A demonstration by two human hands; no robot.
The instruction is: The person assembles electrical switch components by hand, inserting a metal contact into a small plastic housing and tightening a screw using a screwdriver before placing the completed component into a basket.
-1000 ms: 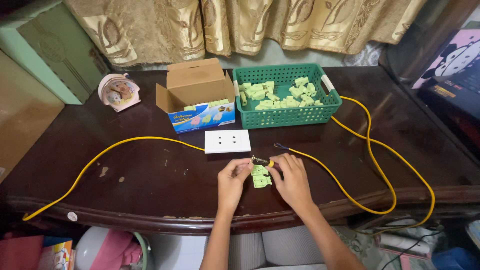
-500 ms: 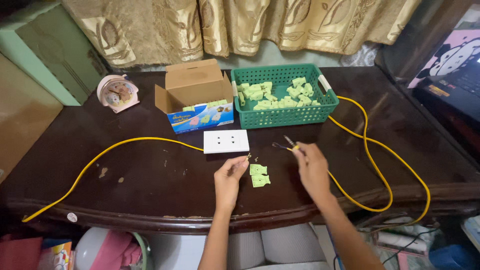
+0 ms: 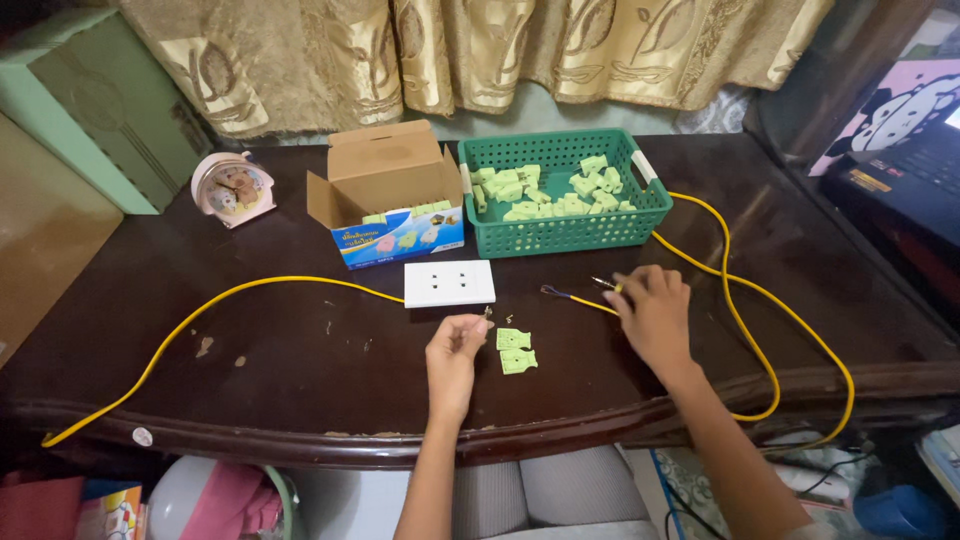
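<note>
A tiny screw-like bit [image 3: 487, 313] is pinched in the left hand [image 3: 455, 352], right beside two light green plug halves [image 3: 515, 350] laid flat on the dark tabletop [image 3: 300, 370]. The bare end of the yellow cable [image 3: 585, 301] is gripped by the right hand [image 3: 655, 312], just below the green basket [image 3: 560, 230]. A white outlet [image 3: 449, 283] is parked between them.

- A dark brown table [image 3: 300, 370] holds everything.
- Two green pieces [image 3: 516, 350] lie just beside the left fingers [image 3: 472, 325].
- A white socket plate [image 3: 449, 283], yellow cable [image 3: 250, 290], green basket [image 3: 560, 235], cardboard box [image 3: 385, 200] and pink clock [image 3: 232, 188] lie farther off.
</note>
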